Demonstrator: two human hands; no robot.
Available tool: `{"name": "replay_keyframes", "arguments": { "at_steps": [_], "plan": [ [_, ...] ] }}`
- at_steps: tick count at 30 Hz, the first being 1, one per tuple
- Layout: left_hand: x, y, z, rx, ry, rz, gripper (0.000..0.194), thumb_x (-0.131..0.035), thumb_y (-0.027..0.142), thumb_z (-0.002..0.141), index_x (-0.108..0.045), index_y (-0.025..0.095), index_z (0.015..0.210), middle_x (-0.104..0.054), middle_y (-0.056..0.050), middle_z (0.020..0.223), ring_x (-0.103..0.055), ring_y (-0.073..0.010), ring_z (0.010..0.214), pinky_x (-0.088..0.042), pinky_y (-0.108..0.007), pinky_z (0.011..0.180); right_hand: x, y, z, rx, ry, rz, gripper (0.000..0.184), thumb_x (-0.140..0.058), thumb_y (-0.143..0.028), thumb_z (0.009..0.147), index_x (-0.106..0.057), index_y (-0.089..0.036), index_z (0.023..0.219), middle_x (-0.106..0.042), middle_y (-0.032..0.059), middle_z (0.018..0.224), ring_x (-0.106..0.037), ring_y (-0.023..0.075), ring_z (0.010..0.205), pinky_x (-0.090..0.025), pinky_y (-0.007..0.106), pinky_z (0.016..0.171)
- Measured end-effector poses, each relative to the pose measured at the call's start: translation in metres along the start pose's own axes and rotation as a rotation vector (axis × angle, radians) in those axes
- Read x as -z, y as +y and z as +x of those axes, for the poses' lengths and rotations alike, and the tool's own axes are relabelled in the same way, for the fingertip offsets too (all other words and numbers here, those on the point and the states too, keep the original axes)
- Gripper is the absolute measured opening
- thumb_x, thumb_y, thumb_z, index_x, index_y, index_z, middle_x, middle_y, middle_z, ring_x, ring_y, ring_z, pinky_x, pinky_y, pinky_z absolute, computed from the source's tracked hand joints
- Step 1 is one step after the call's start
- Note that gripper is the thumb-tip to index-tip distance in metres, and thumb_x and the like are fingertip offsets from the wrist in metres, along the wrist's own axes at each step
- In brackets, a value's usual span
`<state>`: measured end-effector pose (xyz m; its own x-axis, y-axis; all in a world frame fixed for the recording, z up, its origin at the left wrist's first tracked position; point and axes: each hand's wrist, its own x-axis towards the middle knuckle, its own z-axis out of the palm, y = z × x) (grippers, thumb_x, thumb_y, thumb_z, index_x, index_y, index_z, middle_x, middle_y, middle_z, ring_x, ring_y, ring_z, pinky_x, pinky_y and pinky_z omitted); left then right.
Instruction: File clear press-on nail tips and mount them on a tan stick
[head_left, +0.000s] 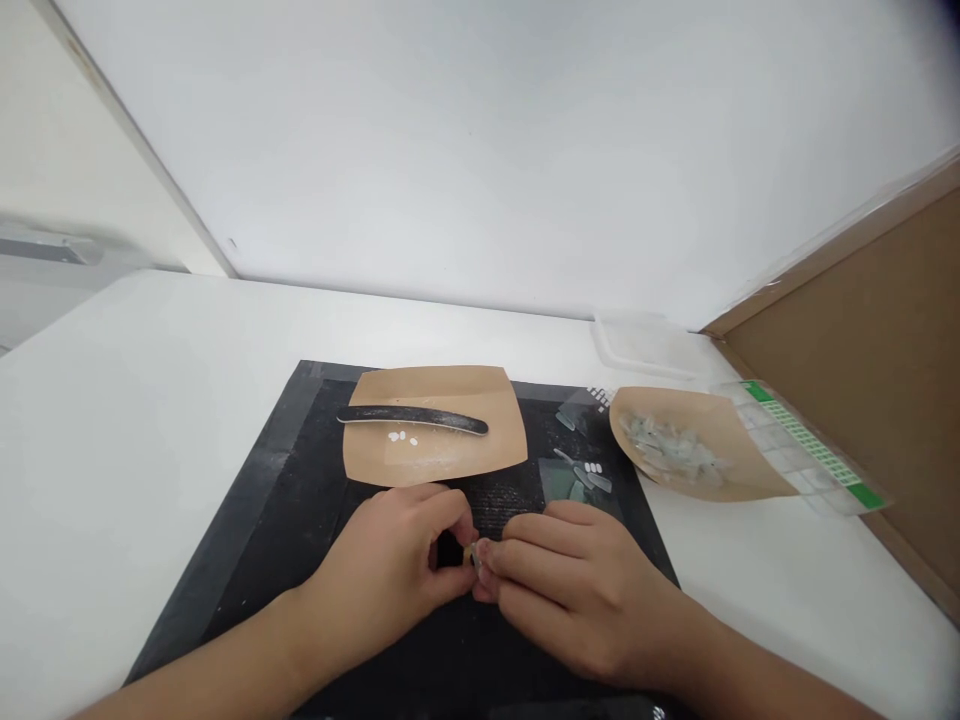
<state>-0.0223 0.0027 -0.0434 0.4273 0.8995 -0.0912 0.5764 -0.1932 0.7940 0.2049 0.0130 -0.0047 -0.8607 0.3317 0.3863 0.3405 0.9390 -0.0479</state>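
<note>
Both hands meet over the black mat (285, 540), the left hand (397, 550) with thumb and forefinger curled into a ring, the right hand (577, 580) with its fingertips bunched from the three-o'clock side. Pinched between them is a small pale piece (474, 556) — mostly covered by the fingers, too hidden to name further.

Between eleven and twelve o'clock from it, a brown cardboard tray (480, 455) lies on the mat, a gently curved black nail file (412, 416) resting across it. Small white ovals (403, 438) sit just below the file.

At two o'clock on the mat, loose translucent nail tips (581, 485) lie near a few white tabs (593, 468). Farther along that line, a second cardboard tray (750, 482) holds a heap of clear nail tips (667, 450); beyond its outer end is a clear case (817, 445) with a green-and-white strip. Between one and two o'clock, a translucent plastic container (652, 345) rests on the white table (90, 420) — close to the wall.
</note>
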Motion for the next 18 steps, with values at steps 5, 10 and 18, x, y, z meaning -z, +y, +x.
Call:
{"name": "replay_keyframes", "arguments": {
  "at_steps": [5, 10, 18],
  "plan": [
    [0.0002, 0.0000, -0.0007, 0.014, -0.014, 0.001, 0.017, -0.083, 0.017, 0.077, -0.069, 0.022, 0.085, -0.071, 0.004, 0.082, -0.062, -0.0121, 0.064, -0.040, -0.023, 0.057, -0.0059, -0.0034, -0.0038, 0.003, 0.010, 0.000, 0.027, -0.062, -0.012, 0.101, -0.061, -0.017, 0.075, -0.070, -0.0001, 0.082, -0.054, 0.0148, 0.073, -0.025, 0.037, 0.060],
    [0.0011, 0.0021, -0.0005, 0.016, -0.017, 0.008, 0.016, -0.080, 0.013, 0.077, -0.070, 0.022, 0.084, -0.070, 0.004, 0.081, -0.060, -0.0121, 0.063, -0.039, -0.023, 0.058, -0.0105, -0.0080, -0.0050, -0.003, 0.022, -0.009, 0.029, -0.060, -0.012, 0.101, -0.058, -0.018, 0.073, -0.067, -0.0005, 0.079, -0.052, 0.0148, 0.072, -0.022, 0.037, 0.060],
    [-0.0021, -0.0001, -0.0013, 0.005, 0.002, 0.036, 0.014, -0.080, 0.014, 0.078, -0.068, 0.021, 0.083, -0.065, 0.004, 0.075, -0.059, -0.0124, 0.061, -0.038, -0.023, 0.057, -0.0063, -0.0067, -0.0022, -0.006, -0.013, -0.003, 0.027, -0.064, -0.012, 0.099, -0.055, -0.018, 0.075, -0.064, -0.0020, 0.079, -0.049, 0.0149, 0.073, -0.020, 0.038, 0.061]
  ]
}}
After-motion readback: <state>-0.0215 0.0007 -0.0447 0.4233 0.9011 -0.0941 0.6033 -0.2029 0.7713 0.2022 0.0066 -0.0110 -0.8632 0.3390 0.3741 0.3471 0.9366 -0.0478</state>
